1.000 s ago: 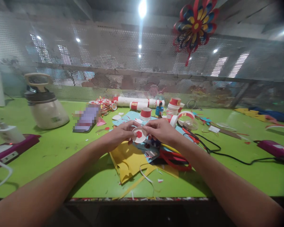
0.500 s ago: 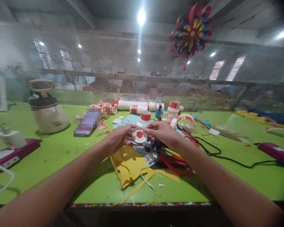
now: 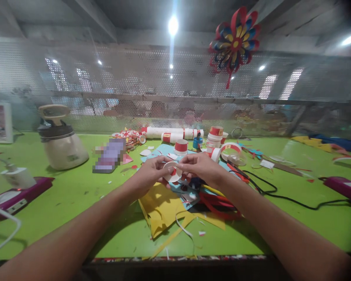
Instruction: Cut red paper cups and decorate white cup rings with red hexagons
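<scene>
Between my two hands is a small white paper disc [image 3: 172,177] with a red shape at its middle. My left hand [image 3: 152,173] pinches its left side, the thumb lying on its face. The fingers of my right hand [image 3: 197,168] grip the right edge, with the thumb near the red centre, which is partly covered. Beneath the hands lie yellow paper [image 3: 159,210] and light blue paper [image 3: 163,150]. Red-handled scissors [image 3: 219,205] appear to lie just below my right hand. A white paper cup with a red band [image 3: 181,147] stands behind the disc.
At the back are white paper rolls [image 3: 163,133], stacked paper cups [image 3: 215,136] and a pile of red-and-white discs [image 3: 128,136]. A phone [image 3: 109,156] and spray bottle [image 3: 61,144] stand left. Black cable [image 3: 295,202] crosses the right side. A paper flower [image 3: 235,43] hangs above.
Both thumbs have moved in over the disc's face, covering more of its red centre. The whole view has shifted slightly, with the table lower in the picture.
</scene>
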The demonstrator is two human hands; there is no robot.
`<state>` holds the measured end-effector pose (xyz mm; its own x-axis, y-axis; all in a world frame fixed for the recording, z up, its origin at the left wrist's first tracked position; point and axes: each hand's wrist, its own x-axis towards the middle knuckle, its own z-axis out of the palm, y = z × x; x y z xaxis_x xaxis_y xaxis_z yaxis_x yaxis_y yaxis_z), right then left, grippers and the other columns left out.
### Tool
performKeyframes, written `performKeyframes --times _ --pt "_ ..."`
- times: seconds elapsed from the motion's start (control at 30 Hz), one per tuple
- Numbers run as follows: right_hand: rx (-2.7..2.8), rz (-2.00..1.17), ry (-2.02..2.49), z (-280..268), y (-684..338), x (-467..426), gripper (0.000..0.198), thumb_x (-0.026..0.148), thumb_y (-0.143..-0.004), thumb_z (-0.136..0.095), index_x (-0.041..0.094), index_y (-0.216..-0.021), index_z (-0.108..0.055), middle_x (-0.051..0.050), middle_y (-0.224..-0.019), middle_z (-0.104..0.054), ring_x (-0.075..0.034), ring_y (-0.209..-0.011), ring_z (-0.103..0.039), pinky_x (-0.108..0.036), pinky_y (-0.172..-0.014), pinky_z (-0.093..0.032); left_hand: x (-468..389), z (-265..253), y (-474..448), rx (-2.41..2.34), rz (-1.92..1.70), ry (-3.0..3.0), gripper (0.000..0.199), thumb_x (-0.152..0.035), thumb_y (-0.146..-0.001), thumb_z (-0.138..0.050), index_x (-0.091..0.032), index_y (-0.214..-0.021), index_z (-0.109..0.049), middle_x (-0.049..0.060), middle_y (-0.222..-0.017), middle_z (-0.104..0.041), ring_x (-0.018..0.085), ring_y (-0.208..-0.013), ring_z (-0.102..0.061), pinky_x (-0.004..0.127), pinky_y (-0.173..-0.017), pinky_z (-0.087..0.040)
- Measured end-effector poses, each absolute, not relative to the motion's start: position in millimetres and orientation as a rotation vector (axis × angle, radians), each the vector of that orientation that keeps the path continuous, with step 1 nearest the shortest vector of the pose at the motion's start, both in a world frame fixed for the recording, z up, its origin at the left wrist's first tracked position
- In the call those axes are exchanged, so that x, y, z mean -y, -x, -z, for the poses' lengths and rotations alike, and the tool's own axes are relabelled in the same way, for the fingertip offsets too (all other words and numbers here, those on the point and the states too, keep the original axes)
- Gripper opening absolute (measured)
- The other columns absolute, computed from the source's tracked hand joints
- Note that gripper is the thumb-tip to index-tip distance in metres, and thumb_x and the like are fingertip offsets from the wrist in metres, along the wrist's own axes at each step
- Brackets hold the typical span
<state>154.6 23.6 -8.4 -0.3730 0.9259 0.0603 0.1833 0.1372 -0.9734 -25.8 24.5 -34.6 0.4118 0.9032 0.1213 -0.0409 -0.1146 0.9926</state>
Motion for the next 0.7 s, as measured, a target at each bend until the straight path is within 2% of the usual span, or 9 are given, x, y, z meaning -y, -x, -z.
performKeyframes --times 0.33,0.57,0.7 --pt "1.672 -1.322 1.060 16.5 -154.8 -30.0 0.014 0.022 -0.078 -0.067 0.015 -0.066 -0.063 -0.003 -0.058 -0.065 -0.011 -0.049 -0.057 -0.025 -0.049 -0.044 -25.6 37.4 24.6 -0.817 -0.971 -1.464 0.029 -0.033 -0.071 -0.073 -0.013 -0.087 -0.058 0.003 -0.073 -0.064 0.012 -0.061 -0.057 0.024 -0.051 -0.046" --pt "1.623 -1.374 1.036 16.0 -157.5 -32.3 0.014 0.021 -0.077 -0.067 0.015 -0.066 -0.062 -0.001 -0.056 -0.063 -0.011 -0.049 -0.057 -0.025 -0.049 -0.045 -24.7 34.3 27.2 -0.775 -0.906 -1.450 0.035 -0.032 -0.076 -0.069 -0.014 -0.104 -0.057 0.007 -0.083 -0.066 0.015 -0.070 -0.059 0.025 -0.053 -0.046" --pt "1.600 -1.417 1.012 18.5 -158.3 -34.4 0.013 0.023 -0.076 -0.068 0.015 -0.067 -0.062 -0.001 -0.056 -0.063 -0.011 -0.049 -0.057 -0.025 -0.049 -0.046 -23.8 32.9 24.6 -0.848 -0.960 -1.457 0.034 -0.030 -0.070 -0.072 -0.012 -0.097 -0.061 0.005 -0.076 -0.065 0.012 -0.063 -0.056 0.022 -0.051 -0.041"
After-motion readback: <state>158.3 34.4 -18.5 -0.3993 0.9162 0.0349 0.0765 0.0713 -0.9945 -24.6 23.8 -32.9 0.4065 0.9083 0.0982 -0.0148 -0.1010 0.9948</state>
